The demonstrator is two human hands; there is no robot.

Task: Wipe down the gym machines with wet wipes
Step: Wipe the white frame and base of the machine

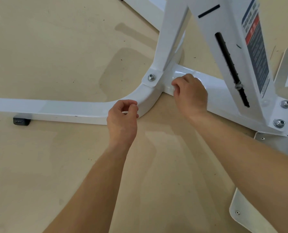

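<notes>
1. Left hand [122,118] is hovering at the curved base tube [72,110], fingers curled in, nothing visible in it.
2. Right hand [190,95] is pressing curled fingers onto the glossy white cross tube [223,88]; whether it is holding a wipe, cannot tell.
3. Gym machine [205,22] is standing on the beige floor [47,47], fastened with hex bolts [151,77]; the writing on its warning label [255,52] is blurring, unreadable.
</notes>
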